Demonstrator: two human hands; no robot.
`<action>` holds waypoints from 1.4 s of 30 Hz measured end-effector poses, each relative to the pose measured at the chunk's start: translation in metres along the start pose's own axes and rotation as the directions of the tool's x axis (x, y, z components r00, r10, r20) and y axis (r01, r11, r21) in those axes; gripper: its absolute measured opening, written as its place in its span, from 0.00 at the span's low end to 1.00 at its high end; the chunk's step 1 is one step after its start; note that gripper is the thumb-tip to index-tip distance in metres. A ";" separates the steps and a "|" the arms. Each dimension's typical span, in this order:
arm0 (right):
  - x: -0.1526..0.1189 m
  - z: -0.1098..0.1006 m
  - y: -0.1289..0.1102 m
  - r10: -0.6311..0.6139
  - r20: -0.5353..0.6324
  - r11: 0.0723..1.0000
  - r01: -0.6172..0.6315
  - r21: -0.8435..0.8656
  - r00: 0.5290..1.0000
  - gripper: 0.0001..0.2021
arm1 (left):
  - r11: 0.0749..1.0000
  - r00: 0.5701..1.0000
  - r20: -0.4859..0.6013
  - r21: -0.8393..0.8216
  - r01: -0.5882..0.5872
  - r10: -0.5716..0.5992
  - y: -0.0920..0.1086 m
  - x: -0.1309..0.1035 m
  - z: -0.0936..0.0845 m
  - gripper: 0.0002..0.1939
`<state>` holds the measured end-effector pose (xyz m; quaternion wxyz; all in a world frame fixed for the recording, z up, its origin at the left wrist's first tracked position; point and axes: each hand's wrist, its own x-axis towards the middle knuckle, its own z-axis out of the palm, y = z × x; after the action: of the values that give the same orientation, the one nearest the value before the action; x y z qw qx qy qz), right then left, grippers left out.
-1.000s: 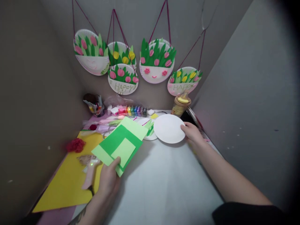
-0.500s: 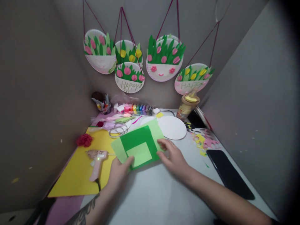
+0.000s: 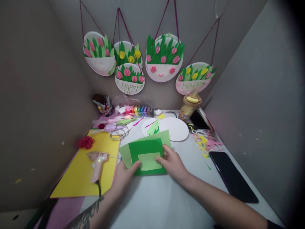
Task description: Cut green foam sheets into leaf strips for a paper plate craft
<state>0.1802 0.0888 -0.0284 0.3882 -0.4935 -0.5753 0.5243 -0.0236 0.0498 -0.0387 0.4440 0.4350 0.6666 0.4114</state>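
Green paper sheets, layered, held between both hands

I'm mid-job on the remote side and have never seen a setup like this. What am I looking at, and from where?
There's no machine: these are one person's bare hands, seen by a camera worn on the head, looking forward and down. The left hand and right hand together hold green paper, light and dark pieces overlapping. On the white table, at left, a glue gun lies on a yellow sheet. At right are paper scraps and a flat black slab, perhaps a phone. Behind the hands lies a white disc. Decorated plates with paper flowers hang on the wall.
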 end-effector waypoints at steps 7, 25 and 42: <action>0.012 -0.044 -0.026 -0.123 -0.095 0.984 0.109 -0.138 0.988 0.05 | 1.000 0.995 -0.094 -0.004 0.013 -0.014 0.027 0.012 -0.011 0.19; 0.055 -0.124 -0.010 -0.092 -0.376 0.987 0.034 -0.159 0.922 0.08 | 0.849 0.993 0.093 -0.516 0.113 -0.076 0.076 0.069 0.102 0.13; 0.055 -0.113 0.003 -0.148 0.135 0.718 0.201 -0.666 0.980 0.23 | 0.869 0.920 0.383 -0.422 0.256 -0.085 0.087 0.072 0.125 0.13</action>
<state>0.2781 0.1670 -0.0186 0.2089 -0.5251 -0.7837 0.2577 0.0975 0.1628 -0.0076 0.6823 0.3210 0.4943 0.4326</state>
